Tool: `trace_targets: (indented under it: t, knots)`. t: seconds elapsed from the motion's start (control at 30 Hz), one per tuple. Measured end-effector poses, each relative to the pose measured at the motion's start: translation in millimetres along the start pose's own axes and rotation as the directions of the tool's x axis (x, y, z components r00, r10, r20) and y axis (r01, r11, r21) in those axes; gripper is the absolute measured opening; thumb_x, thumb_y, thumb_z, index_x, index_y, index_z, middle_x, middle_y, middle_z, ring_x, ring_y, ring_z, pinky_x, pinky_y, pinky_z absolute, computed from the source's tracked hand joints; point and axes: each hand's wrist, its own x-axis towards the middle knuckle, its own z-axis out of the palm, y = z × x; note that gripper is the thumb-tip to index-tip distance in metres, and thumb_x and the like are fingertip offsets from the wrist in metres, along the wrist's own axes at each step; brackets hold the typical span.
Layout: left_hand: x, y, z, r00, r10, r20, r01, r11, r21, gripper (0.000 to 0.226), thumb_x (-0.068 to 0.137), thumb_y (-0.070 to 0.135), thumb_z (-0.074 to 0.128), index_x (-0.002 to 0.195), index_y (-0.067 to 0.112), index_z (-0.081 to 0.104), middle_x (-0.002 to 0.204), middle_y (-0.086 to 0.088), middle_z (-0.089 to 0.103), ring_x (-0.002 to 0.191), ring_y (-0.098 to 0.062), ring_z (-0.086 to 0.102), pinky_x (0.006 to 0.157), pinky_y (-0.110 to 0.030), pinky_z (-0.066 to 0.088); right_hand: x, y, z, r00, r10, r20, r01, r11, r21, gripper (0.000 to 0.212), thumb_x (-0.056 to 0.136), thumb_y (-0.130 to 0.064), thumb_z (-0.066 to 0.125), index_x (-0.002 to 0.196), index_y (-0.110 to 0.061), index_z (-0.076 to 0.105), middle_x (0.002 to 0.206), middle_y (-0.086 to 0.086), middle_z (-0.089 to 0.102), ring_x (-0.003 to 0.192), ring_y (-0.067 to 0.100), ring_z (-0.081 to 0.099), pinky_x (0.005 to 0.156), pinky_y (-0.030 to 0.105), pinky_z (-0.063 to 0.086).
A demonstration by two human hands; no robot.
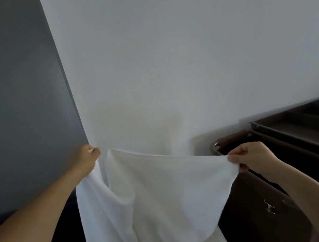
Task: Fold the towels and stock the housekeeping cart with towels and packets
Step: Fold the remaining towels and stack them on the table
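The large white terry towel (158,202) hangs in the air in front of the pale wall. The left hand (88,158) and the right hand (250,157) each pinch one upper corner, so its top edge runs left to right. The dark brown housekeeping cart (298,139) stands just right of the right hand.

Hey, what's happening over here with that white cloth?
A person is holding a white towel up in the air, spread between both hands. The left hand pinches one upper corner near the edge of the grey door, and the right hand grips the other end. The towel hangs loose and rumpled below, not yet folded. To the right stands a dark housekeeping cart; the top tray compartments that show look empty, with no towels or packets visible in them.
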Motion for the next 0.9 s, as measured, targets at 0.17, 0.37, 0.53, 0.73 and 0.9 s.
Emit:
trace_targets:
  t: [0.17,0.37,0.53,0.73,0.9]
  knots:
    - [-17,-20,9,0.955,-0.276,0.112,0.284,0.957,-0.064,0.058,0.102,0.045,0.042,0.121,-0.008,0.056,0.121,-0.022,0.057,0.111,-0.040,0.055,0.095,-0.045,0.043,-8,-6,9,0.998,0.062,-0.008,-0.060,0.985,0.163,0.004,0.081,-0.002,0.077,0.081,-0.005,0.075,0.080,0.018,0.074,0.070,0.030,0.068,0.065,0.036,0.058]
    - [-34,-15,14,0.935,-0.341,0.097,0.354,0.915,-0.194,0.046,0.103,0.032,0.042,0.124,-0.008,0.053,0.121,-0.024,0.056,0.109,-0.041,0.054,0.092,-0.046,0.045,-10,-9,13,0.990,0.115,-0.083,-0.101,0.983,0.152,0.006,0.080,-0.001,0.077,0.080,-0.006,0.074,0.081,0.019,0.073,0.072,0.033,0.068,0.076,0.046,0.061]
    - [-60,38,31,0.982,-0.184,-0.037,0.183,0.982,-0.043,0.054,0.105,0.038,0.036,0.119,-0.010,0.057,0.126,-0.031,0.057,0.117,-0.042,0.053,0.095,-0.041,0.041,-20,-38,47,0.999,0.018,-0.044,-0.017,1.000,0.024,0.010,0.079,-0.007,0.079,0.077,-0.013,0.071,0.067,0.008,0.072,0.053,0.019,0.065,0.063,0.038,0.060]
    - [-108,113,99,0.988,0.042,0.150,-0.028,0.995,-0.091,0.041,0.105,0.035,0.033,0.097,0.002,0.056,0.098,-0.018,0.061,0.104,-0.037,0.058,0.080,-0.035,0.038,-41,-83,123,0.984,-0.169,0.055,0.175,0.975,-0.137,0.019,0.077,-0.020,0.074,0.068,-0.030,0.061,0.064,-0.007,0.069,0.061,0.010,0.068,0.065,0.024,0.056]
    - [-132,120,111,0.962,0.069,0.263,0.002,0.965,-0.261,0.031,0.105,0.033,0.031,0.087,0.010,0.042,0.079,0.003,0.045,0.087,-0.023,0.056,0.067,-0.030,0.036,-46,-85,131,0.994,-0.100,0.037,0.101,0.994,-0.045,0.009,0.079,-0.015,0.070,0.080,-0.023,0.066,0.061,-0.002,0.070,0.054,0.010,0.067,0.062,0.024,0.058]
